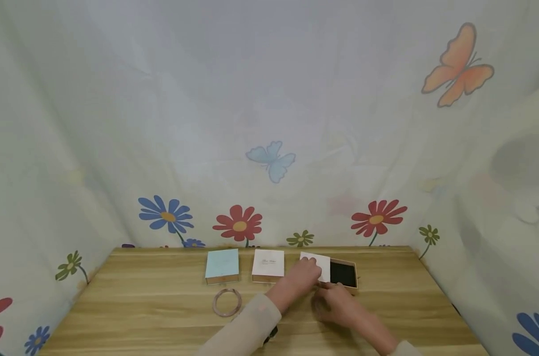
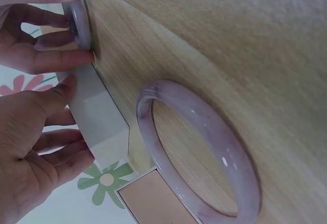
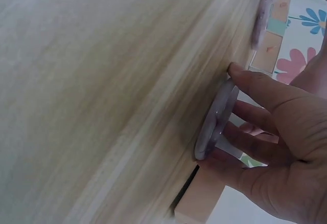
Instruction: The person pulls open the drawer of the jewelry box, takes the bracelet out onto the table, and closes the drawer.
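My left hand (image 1: 302,274) grips the white sleeve (image 2: 99,114) of a slide-out box, thumb on one side and fingers on the other. The box's brown drawer (image 1: 356,283), lined in black, sticks out to the right. My right hand (image 1: 338,302) holds a pale purple bangle (image 3: 217,119) between thumb and fingers, low over the table in front of that box. The head view hides most of this bangle behind the hand. Another pale purple bangle (image 2: 212,119) lies flat near my left wrist.
A light blue box (image 1: 222,263) and a white box with small print (image 1: 268,263) stand to the left in the same row. A bangle (image 1: 227,302) lies before the blue box on the wooden table (image 1: 140,306). Behind hangs a flowered curtain (image 1: 198,123).
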Available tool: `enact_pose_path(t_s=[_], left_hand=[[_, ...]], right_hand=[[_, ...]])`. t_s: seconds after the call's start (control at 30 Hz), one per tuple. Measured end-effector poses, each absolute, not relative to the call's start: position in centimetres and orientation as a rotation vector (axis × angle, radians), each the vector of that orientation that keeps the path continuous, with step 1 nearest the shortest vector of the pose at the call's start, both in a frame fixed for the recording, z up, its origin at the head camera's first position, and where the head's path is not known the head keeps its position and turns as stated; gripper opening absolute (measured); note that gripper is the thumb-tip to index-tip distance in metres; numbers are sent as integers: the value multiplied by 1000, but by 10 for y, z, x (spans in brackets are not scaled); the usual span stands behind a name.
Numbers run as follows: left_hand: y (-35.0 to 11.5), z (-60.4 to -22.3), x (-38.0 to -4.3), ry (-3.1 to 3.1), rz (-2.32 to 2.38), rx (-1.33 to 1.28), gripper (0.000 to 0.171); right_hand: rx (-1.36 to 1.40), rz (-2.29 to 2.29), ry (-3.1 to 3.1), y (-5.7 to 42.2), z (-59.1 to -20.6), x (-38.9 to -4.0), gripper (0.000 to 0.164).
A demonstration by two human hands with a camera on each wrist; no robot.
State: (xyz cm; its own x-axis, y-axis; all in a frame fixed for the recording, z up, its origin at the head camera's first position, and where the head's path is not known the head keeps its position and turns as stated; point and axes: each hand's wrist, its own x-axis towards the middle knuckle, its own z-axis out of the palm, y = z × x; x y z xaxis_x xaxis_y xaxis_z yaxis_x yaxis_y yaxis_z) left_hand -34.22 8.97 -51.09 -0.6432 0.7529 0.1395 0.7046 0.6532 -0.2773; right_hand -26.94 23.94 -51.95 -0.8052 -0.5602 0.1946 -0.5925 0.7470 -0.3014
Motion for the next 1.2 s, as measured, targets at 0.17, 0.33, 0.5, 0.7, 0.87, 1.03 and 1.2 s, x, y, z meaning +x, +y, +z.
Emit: enact_pose_path(t_s=[0.17,0.33,0.5,0.7,0.87,1.03,1.2], left_hand=[[89,-509,-341,-2631,296,-1200,15],[88,-508,-342,-2630,316,-1184,18],[87,-508,-343,-2622,322,-1177,18],[87,-509,-343,-2636,325,-1170,18],[88,-511,-343,-2632,341,-1177,19],[89,-510,-342,-2624,348,-1185,18],[89,-510,-342,-2612,352,-1187,17]], right_hand=[[932,537,-2873,239,-521,-269,27],[937,531,-2886,239,-522,-270,34],[929,515,-2883,239,-523,-270,41],[923,493,-2869,239,-526,-267,44],[905,499,-2890,239,-527,-267,44],[928,497,-2914,242,-526,-269,48],[988,513,-2870,247,-522,-273,50]])
